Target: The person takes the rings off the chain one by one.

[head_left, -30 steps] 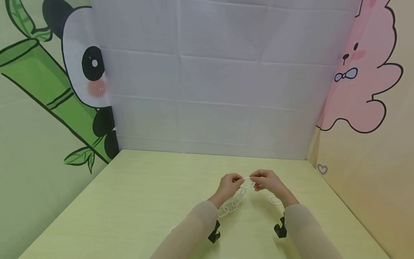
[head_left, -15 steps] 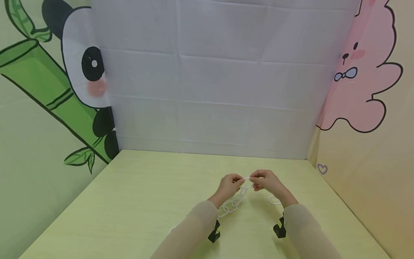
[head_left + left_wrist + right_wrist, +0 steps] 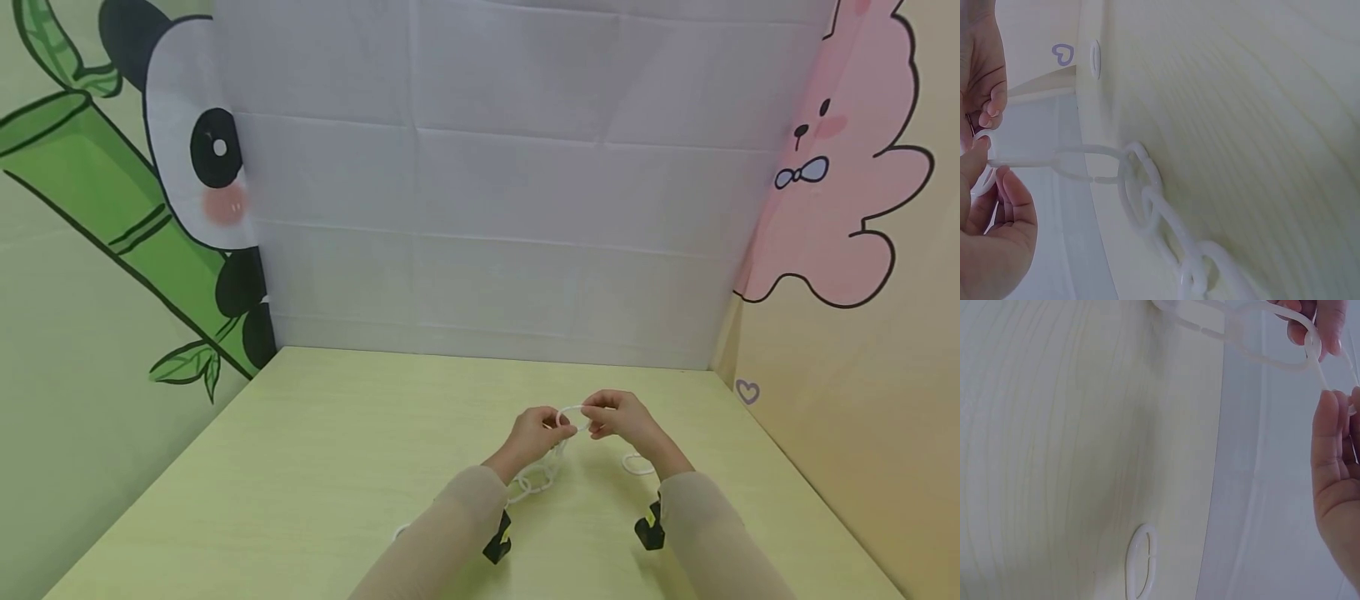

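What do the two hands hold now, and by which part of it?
The end ring of the chain: in the head view, the left hand pinches its left side, the right hand its right side.

High, down-facing head view; close wrist views

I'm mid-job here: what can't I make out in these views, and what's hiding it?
- Chain: head view, the left sleeve hides where it leads; left wrist view, the bottom edge cuts it off.
- White piece beside that sleeve: head view, the sleeve hides most of it.
- Held link: head view, too small to show any gap; left hand and right hand cover parts.
- Loose link: right wrist view, bottom edge cuts its end.
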Tool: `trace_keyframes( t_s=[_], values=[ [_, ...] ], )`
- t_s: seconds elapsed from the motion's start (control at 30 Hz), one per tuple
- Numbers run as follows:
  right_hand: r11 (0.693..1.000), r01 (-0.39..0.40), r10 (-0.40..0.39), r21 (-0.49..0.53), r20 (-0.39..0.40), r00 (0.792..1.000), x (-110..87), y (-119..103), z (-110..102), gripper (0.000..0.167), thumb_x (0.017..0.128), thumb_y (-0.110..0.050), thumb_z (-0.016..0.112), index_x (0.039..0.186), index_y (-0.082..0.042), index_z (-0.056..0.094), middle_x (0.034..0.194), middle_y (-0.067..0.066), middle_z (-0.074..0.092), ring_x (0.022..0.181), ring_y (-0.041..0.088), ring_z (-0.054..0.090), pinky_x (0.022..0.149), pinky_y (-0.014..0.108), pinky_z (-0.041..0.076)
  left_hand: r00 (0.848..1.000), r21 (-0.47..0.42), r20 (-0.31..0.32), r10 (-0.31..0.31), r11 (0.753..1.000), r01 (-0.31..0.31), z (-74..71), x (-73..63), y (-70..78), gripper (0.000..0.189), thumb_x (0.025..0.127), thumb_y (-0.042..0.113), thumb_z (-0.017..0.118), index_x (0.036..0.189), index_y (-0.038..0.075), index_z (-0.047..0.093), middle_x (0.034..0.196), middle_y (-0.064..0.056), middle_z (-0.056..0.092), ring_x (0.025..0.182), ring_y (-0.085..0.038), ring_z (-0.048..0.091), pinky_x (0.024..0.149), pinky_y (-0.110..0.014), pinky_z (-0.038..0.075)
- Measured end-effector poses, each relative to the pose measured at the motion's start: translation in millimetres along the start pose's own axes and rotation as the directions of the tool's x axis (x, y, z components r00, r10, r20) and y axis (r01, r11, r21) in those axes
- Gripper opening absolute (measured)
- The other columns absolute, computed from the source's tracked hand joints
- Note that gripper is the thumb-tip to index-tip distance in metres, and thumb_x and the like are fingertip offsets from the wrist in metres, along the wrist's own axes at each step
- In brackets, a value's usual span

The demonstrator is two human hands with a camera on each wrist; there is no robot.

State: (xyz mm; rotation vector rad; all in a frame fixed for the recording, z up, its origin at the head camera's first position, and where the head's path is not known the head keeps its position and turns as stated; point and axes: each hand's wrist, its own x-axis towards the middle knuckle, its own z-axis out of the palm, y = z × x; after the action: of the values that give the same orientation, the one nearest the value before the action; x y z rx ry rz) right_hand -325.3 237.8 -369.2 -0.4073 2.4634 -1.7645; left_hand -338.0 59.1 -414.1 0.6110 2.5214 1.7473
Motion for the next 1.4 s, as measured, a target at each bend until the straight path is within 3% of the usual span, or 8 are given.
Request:
trace_keyframes(
  t_s=[0.17, 0.6, 0.77, 1.0, 1.4],
  values=[
    [1.000, 0.001, -0.001, 0.022, -0.013, 1.000, 10.3, 17, -5, 0.027, 0.090, -0.011, 0.060, 0.102, 0.013, 0.055, 0.077, 0.010, 0.059, 0.066, 0.018, 0.058, 0.065, 0.035, 0.054, 1.000, -0.004, 0.004, -0.026, 1.000, 0.026, -0.1, -0.6, -0.2, 0.013, 0.084, 0.015, 0.070, 0.081, 0.005, 0.061, 0.070, 0.004, 0.055, 0.060, -0.007, 0.049, 0.053, -0.019, 0.044],
    [0.999, -0.008, 0.010, 0.049, -0.045, 0.999, 10.3, 21, -9, 0.026, 0.089, -0.012, 0.061, 0.101, 0.011, 0.056, 0.080, 0.011, 0.059, 0.067, 0.018, 0.059, 0.066, 0.033, 0.053, 0.999, 0.010, 0.010, -0.050, 0.999, 0.050, -2.4, -0.6, -0.8, 0.013, 0.085, 0.011, 0.067, 0.091, 0.000, 0.063, 0.074, 0.000, 0.058, 0.060, -0.010, 0.052, 0.052, -0.021, 0.044],
    [0.999, -0.011, 0.013, 0.038, -0.055, 0.998, 8.7, 22, -10, 0.023, 0.090, -0.011, 0.059, 0.100, 0.009, 0.056, 0.086, 0.011, 0.062, 0.068, 0.017, 0.058, 0.066, 0.033, 0.053, 0.998, 0.010, -0.009, -0.062, 0.998, 0.062, -3.9, -1.5, 0.3, 0.011, 0.086, 0.012, 0.066, 0.087, 0.002, 0.062, 0.072, -0.001, 0.057, 0.059, -0.010, 0.051, 0.051, -0.021, 0.042],
    [0.999, -0.027, 0.029, 0.035, -0.055, 0.998, 7.9, 23, -11, 0.029, 0.091, -0.013, 0.059, 0.104, 0.012, 0.053, 0.086, 0.009, 0.064, 0.068, 0.016, 0.058, 0.066, 0.032, 0.053, 0.998, 0.019, -0.020, -0.055, 0.998, 0.055, -3.7, -1.4, -1.2, 0.011, 0.087, 0.012, 0.065, 0.084, 0.003, 0.060, 0.070, 0.000, 0.055, 0.059, -0.010, 0.050, 0.051, -0.021, 0.042],
    [0.997, -0.051, 0.056, 0.060, -0.077, 0.995, 7.5, 28, -11, 0.021, 0.091, -0.011, 0.058, 0.100, 0.007, 0.056, 0.083, 0.008, 0.062, 0.065, 0.016, 0.057, 0.062, 0.031, 0.053, 0.999, 0.000, -0.023, -0.039, 0.999, 0.039, -5.1, -2.7, -2.2, 0.014, 0.090, 0.017, 0.062, 0.085, 0.004, 0.061, 0.073, -0.008, 0.058, 0.057, -0.008, 0.049, 0.050, -0.019, 0.041]
  ],
)
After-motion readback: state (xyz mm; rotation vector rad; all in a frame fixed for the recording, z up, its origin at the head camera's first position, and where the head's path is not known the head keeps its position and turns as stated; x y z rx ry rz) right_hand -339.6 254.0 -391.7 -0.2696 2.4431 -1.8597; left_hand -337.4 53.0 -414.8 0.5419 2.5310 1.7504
